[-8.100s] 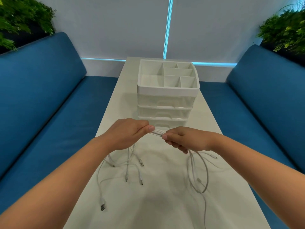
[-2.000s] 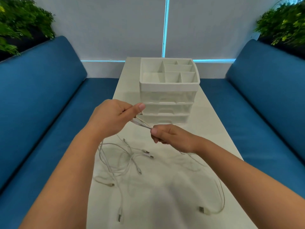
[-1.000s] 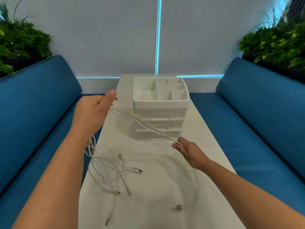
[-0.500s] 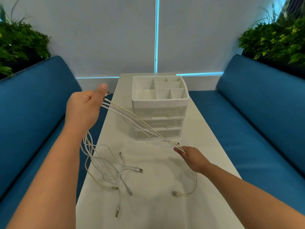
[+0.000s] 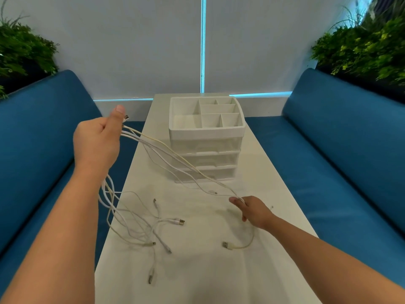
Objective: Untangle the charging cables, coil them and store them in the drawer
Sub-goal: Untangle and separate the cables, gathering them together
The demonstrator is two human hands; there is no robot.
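above the table's left edge the left hand (image 5: pixel 96 141) grips cables (image 5: pixel 175 161), the low right hand (image 5: pixel 255 212) seemingly pinching them.

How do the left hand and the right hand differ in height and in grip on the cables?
The left hand is raised beside the table, fist curled round several cables; the right hand is low over the table, pinching them at its fingertips. Both hold the same strands, stretched between them.

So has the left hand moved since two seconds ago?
Yes. The left hand has swung out leftward from in front of the drawer unit, past the table's left edge, drawing the cables taut.
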